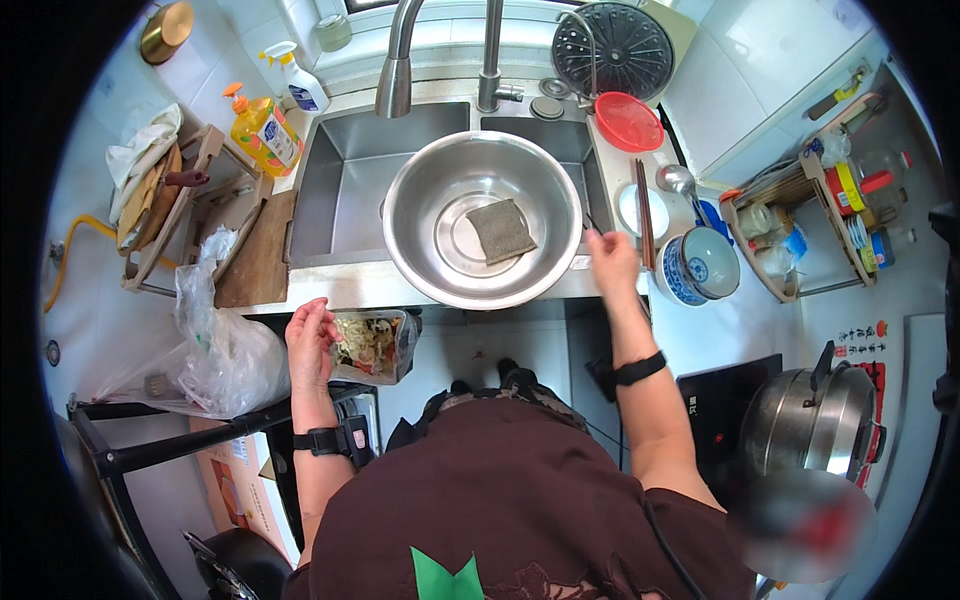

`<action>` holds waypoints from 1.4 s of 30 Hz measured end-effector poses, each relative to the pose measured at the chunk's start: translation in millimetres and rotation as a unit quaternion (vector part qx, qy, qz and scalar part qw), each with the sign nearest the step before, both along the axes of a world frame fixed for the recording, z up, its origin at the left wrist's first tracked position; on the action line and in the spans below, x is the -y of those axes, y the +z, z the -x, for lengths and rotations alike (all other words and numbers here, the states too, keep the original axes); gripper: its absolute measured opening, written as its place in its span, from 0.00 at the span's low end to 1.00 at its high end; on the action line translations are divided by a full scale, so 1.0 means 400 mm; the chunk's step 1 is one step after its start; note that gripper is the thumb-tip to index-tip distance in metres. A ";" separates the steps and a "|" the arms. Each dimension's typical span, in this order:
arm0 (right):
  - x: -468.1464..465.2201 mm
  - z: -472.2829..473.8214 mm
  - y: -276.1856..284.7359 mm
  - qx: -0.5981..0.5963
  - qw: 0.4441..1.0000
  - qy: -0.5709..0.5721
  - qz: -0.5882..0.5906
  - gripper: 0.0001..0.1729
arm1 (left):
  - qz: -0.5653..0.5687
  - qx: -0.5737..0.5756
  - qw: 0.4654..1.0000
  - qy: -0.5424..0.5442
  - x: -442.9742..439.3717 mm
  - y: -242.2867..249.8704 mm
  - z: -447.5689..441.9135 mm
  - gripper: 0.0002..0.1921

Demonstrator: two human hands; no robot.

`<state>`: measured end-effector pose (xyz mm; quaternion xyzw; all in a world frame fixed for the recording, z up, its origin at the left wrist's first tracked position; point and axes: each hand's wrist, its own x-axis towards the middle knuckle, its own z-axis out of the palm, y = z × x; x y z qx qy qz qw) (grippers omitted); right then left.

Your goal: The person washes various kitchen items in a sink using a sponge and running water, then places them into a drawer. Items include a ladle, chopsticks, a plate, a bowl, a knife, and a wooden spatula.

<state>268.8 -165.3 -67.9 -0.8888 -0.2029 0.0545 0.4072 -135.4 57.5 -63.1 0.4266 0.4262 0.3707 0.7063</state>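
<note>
A large stainless steel basin (420, 225) rests across the front edge of the double sink (352, 176). Inside it lies a flat, roughly square, dark greenish-brown piece (501, 231) that looks like dried seaweed. My right hand (613, 259) is curled just right of the basin's rim. A thin dark object (592, 223), too small to identify, sticks out from its fingertips. My left hand (310, 334) hangs in front of the counter with loosely curled fingers and nothing visible in them. Right beside it is a clear container (409, 341) of food scraps.
Above the sink stands the faucet (394, 82). Chopsticks (645, 214), a metal ladle (679, 182), a red plastic bowl (628, 124) and patterned bowls (709, 266) line the right side. On the left are a soap bottle (266, 135), a cutting board (255, 255) and a plastic bag (232, 360).
</note>
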 end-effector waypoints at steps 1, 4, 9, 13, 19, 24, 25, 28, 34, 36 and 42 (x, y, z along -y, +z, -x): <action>0.017 -0.045 0.031 0.055 0.998 -0.007 0.037 0.28 | 0.006 -0.005 1.000 0.004 -0.001 -0.002 0.010 0.11; 0.005 -0.167 0.091 0.138 0.978 -0.039 0.154 0.24 | 0.014 -0.013 1.000 0.015 0.000 -0.008 0.034 0.11; -0.039 -0.294 0.046 0.107 0.938 -0.035 0.327 0.24 | 0.023 -0.028 0.998 0.059 0.025 -0.016 0.047 0.10; -0.032 -0.340 -0.033 0.124 0.935 -0.038 0.331 0.21 | 0.050 -0.046 0.994 0.087 0.056 -0.011 0.038 0.10; 0.006 -0.370 -0.024 0.122 0.973 -0.008 0.196 0.13 | 0.053 -0.056 0.992 0.099 0.082 -0.010 0.006 0.10; 0.107 -0.220 -0.015 0.094 0.964 0.157 0.194 0.11 | 0.050 -0.047 0.993 0.091 0.084 -0.011 -0.035 0.09; 0.128 -0.188 -0.026 0.090 0.950 0.181 0.239 0.14 | 0.052 -0.045 0.993 0.093 0.084 -0.010 -0.044 0.10; 0.165 -0.140 -0.060 0.081 0.918 0.159 0.355 0.19 | 0.054 -0.041 0.996 0.066 0.084 -0.003 -0.067 0.10; 0.152 -0.150 -0.100 0.060 0.912 0.112 0.390 0.16 | 0.031 -0.041 0.998 0.037 0.076 0.017 -0.092 0.10; 0.143 -0.156 -0.107 0.035 0.900 0.113 0.419 0.14 | 0.033 -0.044 0.998 0.028 0.077 0.020 -0.093 0.11; 0.144 -0.143 -0.080 0.041 0.924 0.114 0.362 0.15 | -0.019 -0.034 0.999 0.022 0.046 0.058 -0.049 0.11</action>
